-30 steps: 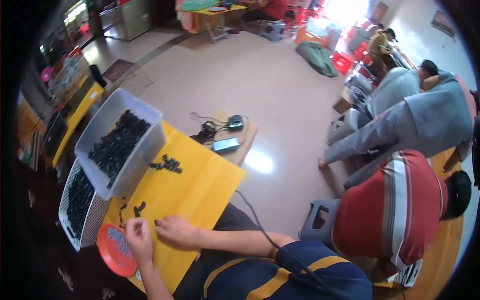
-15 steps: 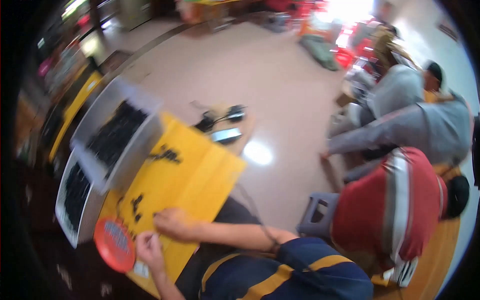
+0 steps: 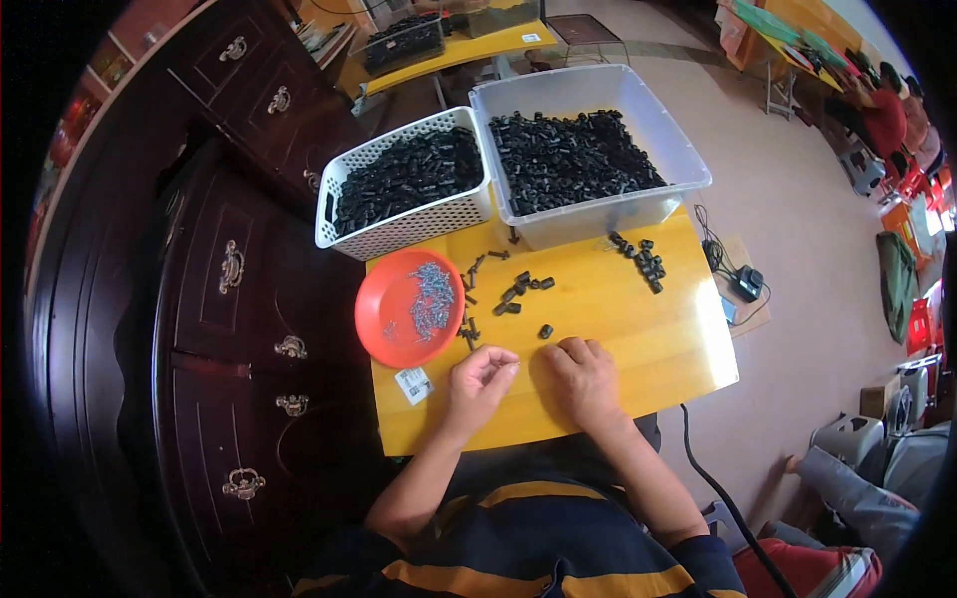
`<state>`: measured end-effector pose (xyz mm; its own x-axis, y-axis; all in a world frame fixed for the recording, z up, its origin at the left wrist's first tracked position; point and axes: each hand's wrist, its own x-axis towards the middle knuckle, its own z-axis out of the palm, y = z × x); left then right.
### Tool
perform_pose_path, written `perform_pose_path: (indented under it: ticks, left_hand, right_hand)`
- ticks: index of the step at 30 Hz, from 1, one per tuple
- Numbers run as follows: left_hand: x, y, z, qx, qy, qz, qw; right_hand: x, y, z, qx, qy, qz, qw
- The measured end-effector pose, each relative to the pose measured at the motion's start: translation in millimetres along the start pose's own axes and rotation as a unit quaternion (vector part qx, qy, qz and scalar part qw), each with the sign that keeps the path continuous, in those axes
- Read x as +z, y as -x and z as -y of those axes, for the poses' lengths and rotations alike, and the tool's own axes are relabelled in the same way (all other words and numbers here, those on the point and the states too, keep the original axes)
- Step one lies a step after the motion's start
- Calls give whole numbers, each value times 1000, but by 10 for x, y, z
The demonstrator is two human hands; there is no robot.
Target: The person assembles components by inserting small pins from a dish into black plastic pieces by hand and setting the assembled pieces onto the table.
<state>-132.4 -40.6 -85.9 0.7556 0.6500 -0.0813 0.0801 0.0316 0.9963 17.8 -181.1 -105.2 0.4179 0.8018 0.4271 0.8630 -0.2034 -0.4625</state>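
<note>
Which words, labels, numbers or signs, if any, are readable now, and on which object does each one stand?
None can be read.
White sticker on the yellow table, near the red plate: print too small.
Small white label on the far table: also too small.

The view has swung toward the dark cabinet (image 3: 209, 409); the left hand (image 3: 479, 387) lies farther from the black pieces (image 3: 512, 308).

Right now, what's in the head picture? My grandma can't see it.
A person's left hand and right hand are at a yellow table, near loose black pieces. A red plate of small metal bits sits at left; behind, a white basket and clear bin hold more black pieces.
</note>
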Motion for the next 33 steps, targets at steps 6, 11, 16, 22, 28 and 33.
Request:
perform_pose_path:
  ticks: [6, 11, 16, 22, 28, 33]
  left_hand:
    - [-74, 4, -40, -13, 17, -5, 1000]
    - [-47, 27, -157, -21, 33, 16, 999]
    - [52, -11, -250, -2, 50, 40, 998]
    - [182, -71, -251, 10, 23, 72, 997]
    - [285, -118, -313, 66, -69, 79, 992]
    - [303, -159, -310, 107, -129, 83, 982]
  right_hand:
    - [-77, -10, -107, 45, -79, -10, 996]
    - [-55, 78, -137, 286, -532, -21, 797]
    - [-66, 131, -92, 259, -604, 11, 754]
    - [-72, 153, -110, 243, -604, 14, 759]
    - [-46, 182, -137, 237, -627, 24, 742]
    - [-42, 186, -157, 223, -647, 27, 728]
